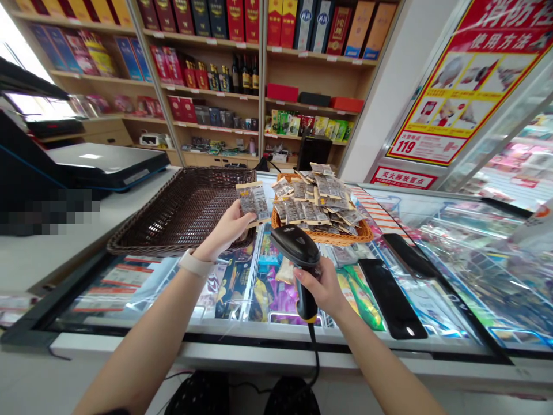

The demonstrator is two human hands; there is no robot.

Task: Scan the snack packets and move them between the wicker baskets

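Note:
My left hand [228,229] grips a small flat snack packet [254,202] with a clear front and tan edges, near the right side of a dark brown wicker basket [173,213]. Closed round the handle of a black barcode scanner [298,248] is my right hand [322,285]. The scanner's head points toward the packet, a little apart from it. Behind the scanner, an orange wicker basket [365,233] is heaped with similar packets [317,196]. The dark basket has nothing visible inside.
Both baskets rest on a glass-topped freezer [142,288] holding bagged goods. Black handles [391,297] lie on the glass at right. A weighing scale [108,161] stands on the left counter. The scanner's cable [314,351] hangs over the front edge. Stocked shelves [207,95] rise behind.

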